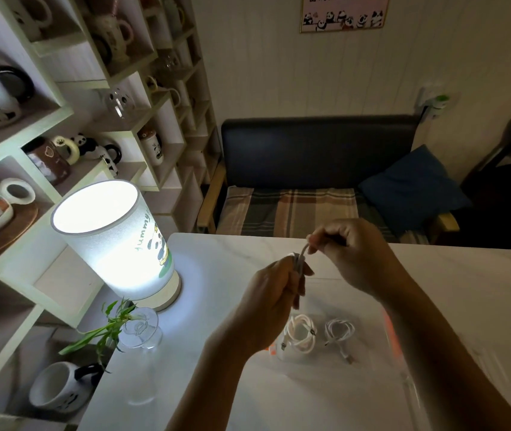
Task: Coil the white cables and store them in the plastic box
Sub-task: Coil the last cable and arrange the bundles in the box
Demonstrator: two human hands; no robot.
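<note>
Two bare arms reach in from the near edge of the white table [466, 290]. Near that edge lies a clear plastic box [372, 346] with orange on its right side. It is hard to see its walls. Inside it are two white cables. The thick coiled cable [300, 336] is on the left, and the thin coiled cable [339, 332] is just beside it on the right. They look apart from each other.

A bit farther in, both hands are held up over the table. The left hand [274, 293] has its fingers curled shut around a small bundle of white cable [298, 265]. The right hand [346, 248] is just beside it. Its thumb and first finger pinch the loose end of the same cable, and the other fingers are curled in.

At the left edge of the table stands a clear glass vase [142, 334] with a green plant [105, 329] in it. Behind it, near the far left corner, a round lamp [117, 237] glows bright. It has a panda picture on it.

Past the far edge is a dark bench [316, 150] with a striped seat and a blue pillow [410, 188]. On the left, shelves [70, 113] hold many panda mugs. A panda poster [343, 14] hangs on the far wall.
</note>
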